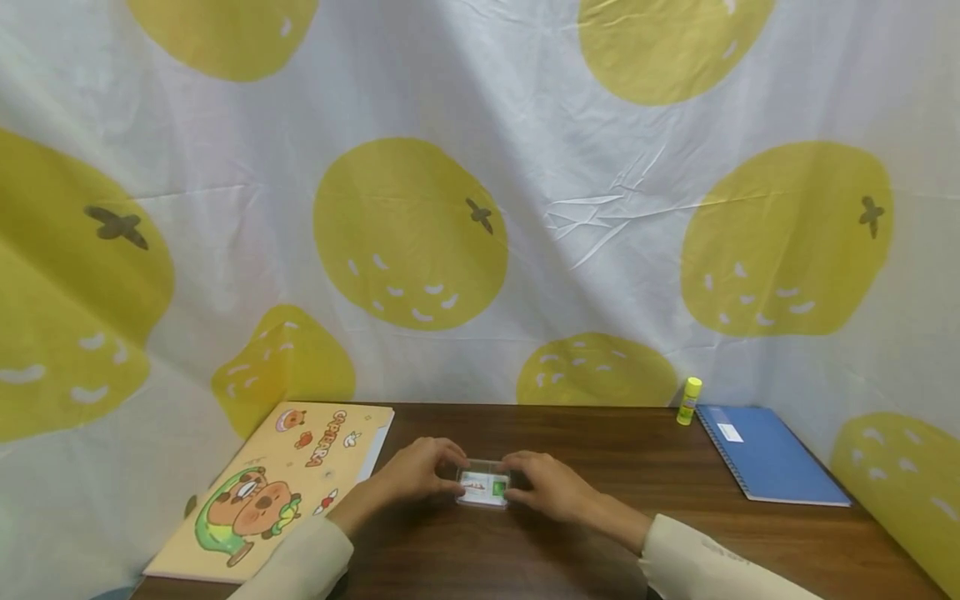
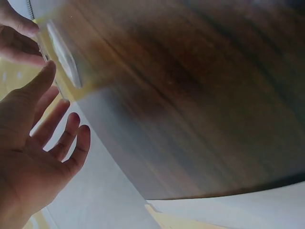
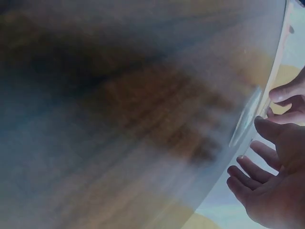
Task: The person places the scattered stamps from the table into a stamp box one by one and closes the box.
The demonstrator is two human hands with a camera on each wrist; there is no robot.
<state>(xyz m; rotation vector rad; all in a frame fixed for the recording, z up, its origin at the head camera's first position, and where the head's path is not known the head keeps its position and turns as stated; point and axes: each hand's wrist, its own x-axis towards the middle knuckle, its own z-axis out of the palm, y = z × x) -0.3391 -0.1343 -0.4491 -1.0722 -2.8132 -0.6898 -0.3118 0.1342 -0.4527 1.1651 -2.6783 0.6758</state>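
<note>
Near the middle of the table, a small flat clear case (image 1: pixel 477 485) with a white face, red marks and a green square lies in front of me. Just over it is a thin clear plastic lid (image 1: pixel 487 465), seen nearly edge-on in the wrist views. My left hand (image 1: pixel 426 471) pinches the lid's left edge between thumb and fingers, other fingers spread. On the opposite edge, my right hand (image 1: pixel 551 485) pinches it the same way. In the left wrist view, the white-faced case (image 2: pixel 64 55) shows on the wood, apart from the lid.
A cream folder (image 1: pixel 300 479) with capybara drawings lies on the left, beside my left forearm. Toward the back right stands a yellow-green glue stick (image 1: pixel 688 402), next to a blue spiral notebook (image 1: pixel 776 457). A white curtain (image 1: pixel 540 275) with yellow fruit prints encloses the brown table (image 1: pixel 420 558).
</note>
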